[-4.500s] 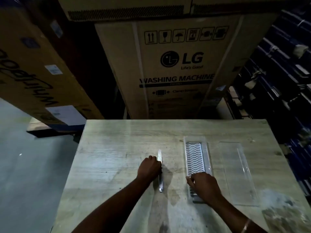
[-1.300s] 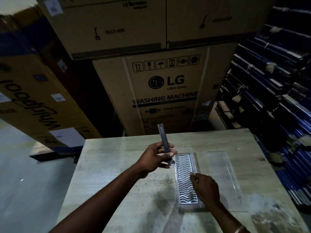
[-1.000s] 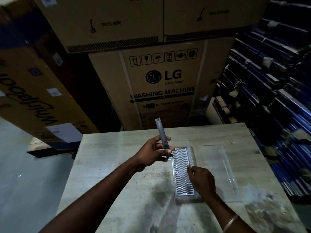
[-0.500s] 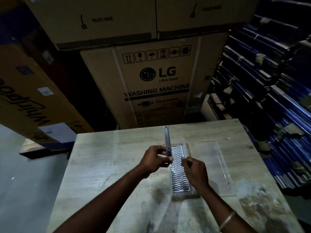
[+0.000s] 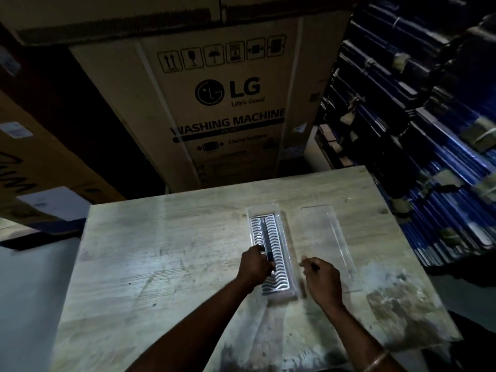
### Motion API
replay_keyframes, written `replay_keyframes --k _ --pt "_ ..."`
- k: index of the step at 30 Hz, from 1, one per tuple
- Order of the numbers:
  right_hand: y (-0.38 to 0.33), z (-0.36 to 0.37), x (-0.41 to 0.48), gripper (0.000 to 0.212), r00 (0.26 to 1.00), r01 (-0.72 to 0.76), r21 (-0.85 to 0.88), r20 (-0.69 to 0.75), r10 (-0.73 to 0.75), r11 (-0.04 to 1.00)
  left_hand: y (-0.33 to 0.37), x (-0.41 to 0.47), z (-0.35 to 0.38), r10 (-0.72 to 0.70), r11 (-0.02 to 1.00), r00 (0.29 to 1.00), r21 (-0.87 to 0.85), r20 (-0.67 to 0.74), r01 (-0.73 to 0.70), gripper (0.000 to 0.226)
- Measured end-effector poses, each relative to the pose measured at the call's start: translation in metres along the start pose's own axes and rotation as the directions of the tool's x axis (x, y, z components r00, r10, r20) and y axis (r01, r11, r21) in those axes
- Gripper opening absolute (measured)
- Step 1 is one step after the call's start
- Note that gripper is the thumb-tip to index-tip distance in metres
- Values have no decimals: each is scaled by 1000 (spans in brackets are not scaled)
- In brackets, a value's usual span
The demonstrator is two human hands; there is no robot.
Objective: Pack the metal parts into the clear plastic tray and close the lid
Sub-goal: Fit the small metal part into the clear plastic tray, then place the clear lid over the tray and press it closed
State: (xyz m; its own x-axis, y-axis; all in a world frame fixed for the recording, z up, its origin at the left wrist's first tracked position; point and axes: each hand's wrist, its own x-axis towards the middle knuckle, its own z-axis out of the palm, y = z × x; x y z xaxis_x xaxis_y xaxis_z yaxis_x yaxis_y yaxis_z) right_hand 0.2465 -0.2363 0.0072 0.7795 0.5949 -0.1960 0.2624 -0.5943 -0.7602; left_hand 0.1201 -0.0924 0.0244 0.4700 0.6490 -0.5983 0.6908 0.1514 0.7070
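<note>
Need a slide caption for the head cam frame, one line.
Left hand lays a narrow metal bar onto the wavy plate in the clear tray; right hand beside it, lid still open.

The clear plastic tray (image 5: 287, 232) lies on the pale wooden table (image 5: 166, 251), a narrow metal bar (image 5: 264, 233) inside it lengthwise. The separate clear plastic lid (image 5: 328, 242) lies just right. Stacked cardboard boxes (image 5: 220, 103) stand behind.
</note>
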Motion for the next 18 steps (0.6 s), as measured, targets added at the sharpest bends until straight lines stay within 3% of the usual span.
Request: replay_keyframes --k 6,12,18 --pt "34 -13 1 23 997 -66 -48 -47 64 997 -6 34 27 11 970 1000 243 -15 -7 34" --pt "40 -11 10 20 998 -64 -71 -31 62 995 3 44 34 13 843 998 535 61 -44 34" --pt "33 -5 24 21 998 -58 -78 -6 58 995 -2 63 39 -22 833 999 554 39 -4 35"
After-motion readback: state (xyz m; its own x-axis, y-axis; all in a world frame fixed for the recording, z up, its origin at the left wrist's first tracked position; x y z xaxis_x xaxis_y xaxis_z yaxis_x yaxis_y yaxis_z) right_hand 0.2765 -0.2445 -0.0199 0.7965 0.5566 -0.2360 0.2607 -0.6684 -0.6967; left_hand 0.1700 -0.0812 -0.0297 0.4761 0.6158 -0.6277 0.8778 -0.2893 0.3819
